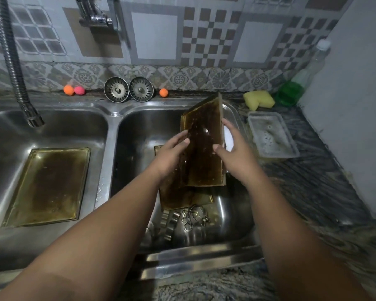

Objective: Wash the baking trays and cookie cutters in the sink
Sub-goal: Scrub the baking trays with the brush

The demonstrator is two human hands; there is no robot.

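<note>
Head view: double sink (111, 129) (tiled wall (154, 38) behind) in mottled counter (313, 181).

Lighting: dim, cool, uneven. Glare: I log bright streaks on the sink (195, 259) front rim and divider. Shadow: deep in both basins. Focus: soft throughout, with the bottle (300, 83) and wall tiles (154, 38) smeared. Distortion: I see wide-angle bowing at the edges, and the hose (11, 61) curves.
</note>
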